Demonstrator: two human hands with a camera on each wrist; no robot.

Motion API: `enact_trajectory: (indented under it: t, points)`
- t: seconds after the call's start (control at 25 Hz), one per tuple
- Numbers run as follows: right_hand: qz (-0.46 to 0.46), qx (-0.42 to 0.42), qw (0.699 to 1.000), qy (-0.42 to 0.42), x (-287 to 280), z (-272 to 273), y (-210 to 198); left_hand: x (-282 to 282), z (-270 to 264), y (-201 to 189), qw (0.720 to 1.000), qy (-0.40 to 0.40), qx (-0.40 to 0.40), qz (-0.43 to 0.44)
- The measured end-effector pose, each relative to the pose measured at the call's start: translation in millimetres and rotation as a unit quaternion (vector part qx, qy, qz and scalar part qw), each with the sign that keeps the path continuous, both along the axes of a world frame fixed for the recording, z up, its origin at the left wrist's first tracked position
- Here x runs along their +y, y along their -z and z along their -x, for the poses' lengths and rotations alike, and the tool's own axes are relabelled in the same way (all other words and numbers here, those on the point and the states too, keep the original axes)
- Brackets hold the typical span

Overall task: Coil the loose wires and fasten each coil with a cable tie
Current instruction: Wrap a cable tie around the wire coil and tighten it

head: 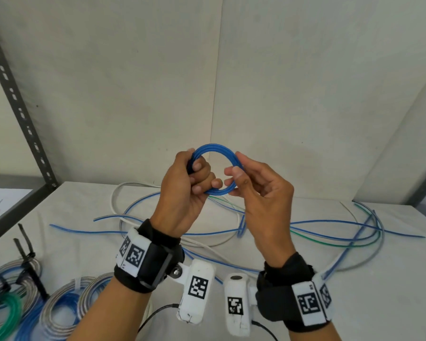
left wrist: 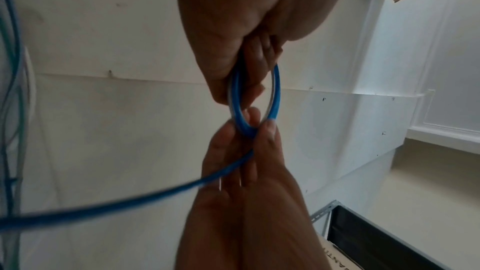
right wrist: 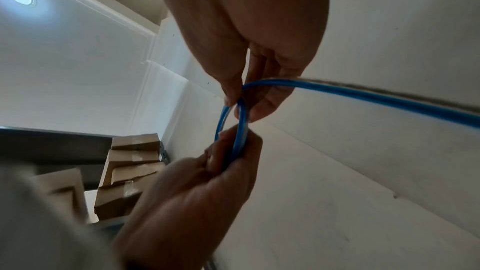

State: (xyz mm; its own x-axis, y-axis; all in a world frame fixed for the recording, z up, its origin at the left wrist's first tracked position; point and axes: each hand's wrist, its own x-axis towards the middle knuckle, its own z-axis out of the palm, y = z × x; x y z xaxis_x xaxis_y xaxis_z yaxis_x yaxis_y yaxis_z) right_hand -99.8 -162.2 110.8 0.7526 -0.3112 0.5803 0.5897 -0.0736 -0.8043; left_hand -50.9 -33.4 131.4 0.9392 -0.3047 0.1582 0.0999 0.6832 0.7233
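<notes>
Both hands hold a blue coil [head: 215,168] up in the air above the table [head: 305,279], in front of the white wall. The left hand [head: 185,193] grips the coil's left side: its fingers are curled through the ring and closed over the bundled turns, with the thumb side wrapped behind. The right hand [head: 261,193] pinches the coil's right side between thumb and forefinger, while its other fingers hang loosely curled below the pinch.

In the left wrist view the coil [left wrist: 255,108] appears edge-on as a narrow oval between the two hands, and a loose tail [left wrist: 130,200] of the same blue wire runs from the pinch away toward the lower left. In the right wrist view the coil [right wrist: 233,128] again sits between both grips, and the tail [right wrist: 376,100] leaves the pinch toward the right edge.

Below and beyond the grip, loose wires [head: 330,232] in blue, green and white lie sprawled across the table, well apart from the hands. Down to the left of the left wrist lie finished coils [head: 59,306], silver, blue and green, some bound with black ties [head: 26,249] whose ends stick up. Left of these stands a grey slotted post [head: 17,104].
</notes>
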Motion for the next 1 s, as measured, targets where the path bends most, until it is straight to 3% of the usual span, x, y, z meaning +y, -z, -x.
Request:
enact_trajectory:
  t: [0.08, 0.2, 0.28, 0.4, 0.52, 0.68, 0.88, 1.0]
  points:
    - [0.073, -0.006, 0.997, 0.0, -20, 2, -4, 4, -1, -1, 0.994, 0.039, -0.026, -0.099]
    - [0.223, 0.021, 0.974, -0.032, -40, 7, -8, 3, 3, 1, 0.955, 0.083, -0.08, -0.274]
    - [0.251, 0.04, 0.966, -0.04, -44, 8, -7, -2, 8, 3, 0.937, 0.072, -0.108, -0.325]
    - [0.187, 0.038, 0.982, -0.004, -45, 4, -6, -3, 4, 4, 0.964, 0.025, -0.087, -0.25]
    - [0.074, 0.042, 0.996, -0.008, -36, 1, -3, 5, -3, -1, 0.995, 0.006, -0.021, -0.096]
    - [-0.032, 0.034, 0.998, -0.031, -4, -1, 3, 4, 1, -4, 0.999, 0.0, 0.012, 0.035]
    - [-0.086, 0.007, 0.996, 0.006, 8, -1, 6, -9, 8, -1, 0.997, -0.02, 0.005, 0.068]
    - [-0.027, -0.005, 0.999, 0.026, -11, -2, 2, -4, 3, 1, 0.999, 0.01, -0.016, -0.034]
